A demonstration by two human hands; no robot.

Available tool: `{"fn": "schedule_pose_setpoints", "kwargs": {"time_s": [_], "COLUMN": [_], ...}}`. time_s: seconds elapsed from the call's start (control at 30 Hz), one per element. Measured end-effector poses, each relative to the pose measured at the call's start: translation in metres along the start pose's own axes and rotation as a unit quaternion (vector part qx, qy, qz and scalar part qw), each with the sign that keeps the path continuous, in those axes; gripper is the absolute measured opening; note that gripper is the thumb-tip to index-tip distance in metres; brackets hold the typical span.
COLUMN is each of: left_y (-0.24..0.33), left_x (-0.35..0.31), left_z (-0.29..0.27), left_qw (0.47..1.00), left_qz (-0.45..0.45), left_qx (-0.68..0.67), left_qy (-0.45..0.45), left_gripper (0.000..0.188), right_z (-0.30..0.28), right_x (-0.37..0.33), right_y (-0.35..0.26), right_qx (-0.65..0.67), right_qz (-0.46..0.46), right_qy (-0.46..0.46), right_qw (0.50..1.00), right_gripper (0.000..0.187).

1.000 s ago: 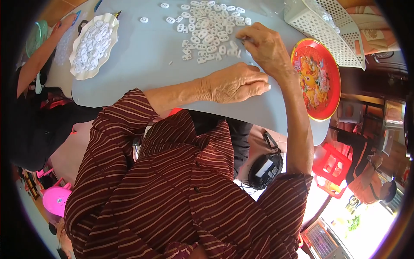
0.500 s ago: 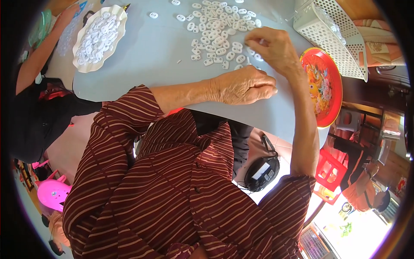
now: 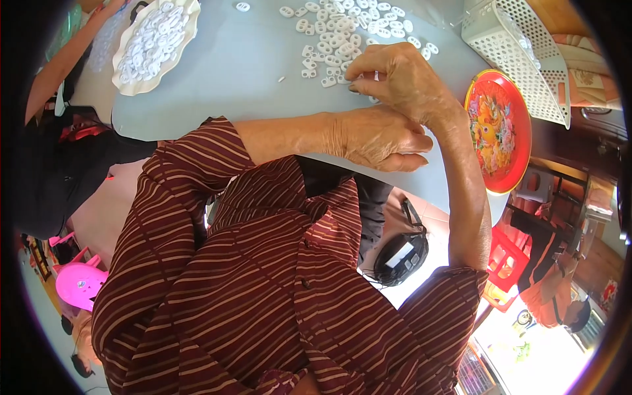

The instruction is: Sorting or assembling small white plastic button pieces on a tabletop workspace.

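The right hand has shifted to the near edge of the heap of white two-holed pieces, its base now overlapping the left hand; half a second ago it was beside the heap's right-hand side, more clearly apart from the left. That brings both hands close together, so handling seems centred on the nearest pieces. The right hand is half curled, thumb and fingertips near each other with a gap behind them; something white shows in that gap (held or simply lying beyond, I cannot tell). The left hand points rightward over the counter, thumb and fingers now slightly parted; its palm is hidden, so whether it has hold of anything I cannot tell. The heap lies loose just beyond them; a scalloped dish of similar pieces stands to the left; a red tray and perforated basket are at right.
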State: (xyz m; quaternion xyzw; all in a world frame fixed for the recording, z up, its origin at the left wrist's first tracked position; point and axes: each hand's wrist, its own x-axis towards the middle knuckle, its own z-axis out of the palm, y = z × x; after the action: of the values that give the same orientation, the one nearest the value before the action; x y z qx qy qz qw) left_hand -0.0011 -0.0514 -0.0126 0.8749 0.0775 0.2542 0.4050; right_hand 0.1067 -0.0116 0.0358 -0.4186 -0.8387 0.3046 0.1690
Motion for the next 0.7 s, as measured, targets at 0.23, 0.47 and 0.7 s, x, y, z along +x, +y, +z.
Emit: {"fn": "schedule_pose_setpoints", "kwargs": {"time_s": [0.23,0.47,0.7], "left_y": [0.003,0.004,0.011], "left_x": [0.0,-0.002,-0.002], "left_z": [0.0,0.009,0.01], "left_qw": [0.996,0.982,0.981], "left_qz": [0.045,0.153,0.167], "left_qx": [0.065,0.109,0.093], "left_qy": [-0.034,-0.008,-0.02], "left_gripper": [0.02,0.018,0.017], "right_z": [0.0,0.002,0.004], "right_x": [0.001,-0.008,-0.019], "right_y": [0.002,-0.002,-0.008], "right_qx": [-0.037,-0.059,-0.057], "right_qz": [-0.01,-0.023,0.005], "right_qy": [-0.019,0.021,0.049], "right_qw": [0.999,0.998,0.997], "right_gripper": [0.014,0.013,0.01]}}
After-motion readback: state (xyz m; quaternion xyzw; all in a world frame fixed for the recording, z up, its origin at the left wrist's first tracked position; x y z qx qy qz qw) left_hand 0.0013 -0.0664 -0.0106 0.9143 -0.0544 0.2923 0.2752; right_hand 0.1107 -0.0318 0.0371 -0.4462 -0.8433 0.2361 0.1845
